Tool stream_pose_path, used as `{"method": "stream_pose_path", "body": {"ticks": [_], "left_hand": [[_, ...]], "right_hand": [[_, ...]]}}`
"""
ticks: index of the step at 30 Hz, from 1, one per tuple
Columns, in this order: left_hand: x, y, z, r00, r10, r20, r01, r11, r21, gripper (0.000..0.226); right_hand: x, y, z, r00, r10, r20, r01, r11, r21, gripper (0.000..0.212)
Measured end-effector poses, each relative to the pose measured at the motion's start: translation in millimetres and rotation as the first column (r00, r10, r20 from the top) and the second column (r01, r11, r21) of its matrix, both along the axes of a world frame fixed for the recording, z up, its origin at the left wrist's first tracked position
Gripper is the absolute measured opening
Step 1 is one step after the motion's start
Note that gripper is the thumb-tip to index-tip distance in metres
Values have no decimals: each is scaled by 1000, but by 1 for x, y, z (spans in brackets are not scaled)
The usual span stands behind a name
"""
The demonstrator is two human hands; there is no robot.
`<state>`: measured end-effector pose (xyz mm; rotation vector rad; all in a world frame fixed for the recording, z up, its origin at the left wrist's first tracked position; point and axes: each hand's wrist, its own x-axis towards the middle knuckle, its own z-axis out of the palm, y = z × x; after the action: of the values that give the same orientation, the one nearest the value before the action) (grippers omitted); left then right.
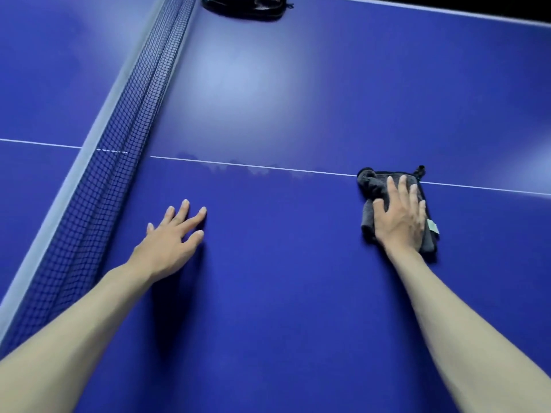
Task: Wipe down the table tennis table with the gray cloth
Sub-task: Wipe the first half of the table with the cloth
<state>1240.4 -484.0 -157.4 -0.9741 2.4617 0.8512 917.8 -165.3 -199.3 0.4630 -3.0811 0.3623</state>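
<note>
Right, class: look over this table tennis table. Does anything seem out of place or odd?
Yes. Pale, patchy streaks run along the white centre line, left of the gray cloth, like uneven wiping marks. A dark case also lies on the table at the far edge.

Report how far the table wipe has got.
Done: faint damp streaks along the white centre line suggest a pass there. In hand: right hand presses the gray cloth flat; left hand braces on the table. Left: probably the far side, where a black case sits.
</note>
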Motion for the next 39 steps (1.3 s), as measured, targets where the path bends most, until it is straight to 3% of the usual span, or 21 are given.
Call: {"method": "stream_pose_path", "body": {"ticks": [6, 13, 17, 21, 28, 35, 39], "left_hand": [[1, -12, 27, 1000, 22, 15, -23, 998, 64, 57], [78, -37, 84, 971, -96, -221, 12, 935, -354, 42], [129, -54, 90, 959, -72, -274, -46, 914, -403, 43], [171, -51, 81, 952, -34, -304, -81, 930, -357, 56], [242, -21, 74, 937, 66, -343, -156, 957, -243, 70], [306, 29, 109, 960, 182, -211, -193, 981, -30, 74], [347, 57, 125, 971, 169, -171, -171, 985, 4, 74]], "right_hand": [[88, -122, -5, 993, 122, 3, -122, 992, 26, 69], [166, -239, -6, 970, 238, 39, -240, 968, 68, 66], [210, -302, 0, 932, 357, 62, -360, 932, 45, 63], [241, -344, 1, 873, 480, 81, -483, 876, 12, 61], [290, -313, 1, 762, 643, 73, -640, 766, -64, 54], [414, -223, 3, 656, 741, 144, -674, 661, -331, 45], [484, -160, 8, 596, 773, 220, -658, 626, -419, 37]]}}
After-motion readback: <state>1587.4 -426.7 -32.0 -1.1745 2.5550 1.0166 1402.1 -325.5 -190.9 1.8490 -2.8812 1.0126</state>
